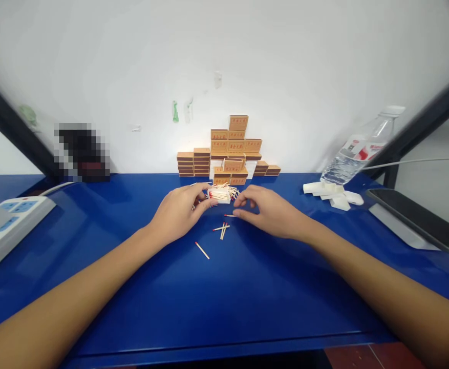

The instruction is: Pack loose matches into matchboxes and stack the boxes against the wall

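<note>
My left hand (180,207) grips the white inner tray (224,199) of a matchbox at its left end, thumb in front and fingers behind. Matches with red heads (219,195) lie inside the tray, and a loose heap of matches (232,192) spreads behind and beside it. To the right, my right hand (266,207) is low over the table with curled fingers and a small gap above the thumb. One match (229,216) reaches out at the thumb tip, its right end hidden. Nearer me lie crossed matches (223,228) and a single match (202,250).
Stacked matchboxes (235,146) stand against the wall on the blue table (224,302). On the right are a leaning plastic bottle (357,146), white paper pieces (332,193) and a phone (420,215) on a white box. A power strip (20,218) lies at the left.
</note>
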Motion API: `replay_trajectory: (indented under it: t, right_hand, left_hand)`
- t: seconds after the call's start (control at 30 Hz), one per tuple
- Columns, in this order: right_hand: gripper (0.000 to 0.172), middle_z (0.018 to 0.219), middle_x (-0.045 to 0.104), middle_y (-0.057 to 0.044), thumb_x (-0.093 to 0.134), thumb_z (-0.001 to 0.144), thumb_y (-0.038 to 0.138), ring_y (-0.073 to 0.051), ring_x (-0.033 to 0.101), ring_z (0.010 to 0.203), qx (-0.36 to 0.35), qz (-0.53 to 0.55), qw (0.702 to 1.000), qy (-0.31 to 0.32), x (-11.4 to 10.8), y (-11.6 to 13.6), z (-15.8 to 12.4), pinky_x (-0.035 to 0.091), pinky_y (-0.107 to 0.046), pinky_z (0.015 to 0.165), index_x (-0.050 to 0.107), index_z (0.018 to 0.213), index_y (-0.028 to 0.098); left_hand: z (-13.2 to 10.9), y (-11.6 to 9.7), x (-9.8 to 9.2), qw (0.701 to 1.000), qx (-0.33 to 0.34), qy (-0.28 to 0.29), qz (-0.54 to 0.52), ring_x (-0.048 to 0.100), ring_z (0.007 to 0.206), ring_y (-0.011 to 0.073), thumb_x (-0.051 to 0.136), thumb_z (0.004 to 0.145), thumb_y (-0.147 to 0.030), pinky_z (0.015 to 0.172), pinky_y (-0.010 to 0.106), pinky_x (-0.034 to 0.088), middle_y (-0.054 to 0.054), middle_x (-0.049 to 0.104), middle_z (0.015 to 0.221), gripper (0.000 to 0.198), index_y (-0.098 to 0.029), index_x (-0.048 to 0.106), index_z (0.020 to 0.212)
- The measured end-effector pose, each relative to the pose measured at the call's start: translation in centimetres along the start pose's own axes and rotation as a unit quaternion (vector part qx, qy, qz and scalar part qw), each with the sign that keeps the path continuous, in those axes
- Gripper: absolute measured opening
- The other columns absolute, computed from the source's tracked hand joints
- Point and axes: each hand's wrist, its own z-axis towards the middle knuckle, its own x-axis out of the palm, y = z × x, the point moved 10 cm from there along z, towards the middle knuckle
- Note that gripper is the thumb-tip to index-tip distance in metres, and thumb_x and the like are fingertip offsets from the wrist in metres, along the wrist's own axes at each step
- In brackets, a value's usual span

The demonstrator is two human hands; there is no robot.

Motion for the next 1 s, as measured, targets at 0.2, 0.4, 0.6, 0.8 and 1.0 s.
replay_trajectory:
  t: [0.2,0.4,0.6,0.8,1.0]
  right_hand:
    - [0.013,0.090,0.066,-0.006,0.063,0.098,0.020,-0.023,0.060,0.090,0.015,-0.046,0.995,0.087,1.4,-0.9,-0.2,0.046,-0.036,0.080,0.067,0.085,0.020]
    - [0.012,0.092,0.066,-0.007,0.061,0.100,0.025,-0.023,0.061,0.089,0.009,-0.040,0.999,-0.010,-1.4,-0.6,0.0,0.047,-0.036,0.079,0.064,0.091,0.020]
    - [0.011,0.102,0.065,-0.008,0.062,0.095,0.014,-0.025,0.060,0.100,-0.054,-0.047,0.996,0.043,0.0,-0.7,0.1,0.047,-0.037,0.087,0.067,0.102,0.021]
    - [0.013,0.098,0.064,-0.009,0.058,0.100,0.022,-0.027,0.055,0.098,-0.044,-0.061,0.992,0.097,1.2,-2.2,0.1,0.045,-0.041,0.087,0.066,0.089,0.020]
    - [0.013,0.098,0.064,-0.010,0.052,0.102,0.023,-0.026,0.057,0.096,-0.057,-0.051,0.997,-0.013,-1.0,-1.0,0.2,0.045,-0.041,0.086,0.059,0.092,0.021]
  left_hand:
    - [0.0,0.3,0.5,0.999,0.010,0.015,0.030,0.066,0.076,0.0183,0.068,0.102,-0.037,0.072,0.032,0.048,0.003,0.076,0.093,0.031,-0.019,0.067,0.127]
    - [-0.6,-0.5,1.4,0.998,0.027,0.037,0.043,0.068,0.088,0.0216,0.067,0.102,-0.039,0.079,0.035,0.052,0.008,0.075,0.107,0.033,-0.018,0.066,0.128]
    - [-0.6,-1.1,1.3,0.996,0.034,0.036,0.070,0.068,0.089,0.0230,0.065,0.103,-0.041,0.079,0.036,0.053,0.009,0.074,0.106,0.032,-0.018,0.068,0.124]
    - [-0.6,-0.8,1.1,0.995,0.028,0.031,0.094,0.067,0.089,0.0241,0.064,0.103,-0.045,0.078,0.037,0.053,0.009,0.073,0.098,0.032,-0.018,0.069,0.120]
    - [-0.6,-0.6,1.5,0.994,0.016,0.044,0.096,0.068,0.093,0.0250,0.064,0.102,-0.045,0.080,0.037,0.053,0.010,0.073,0.105,0.034,-0.018,0.068,0.123]
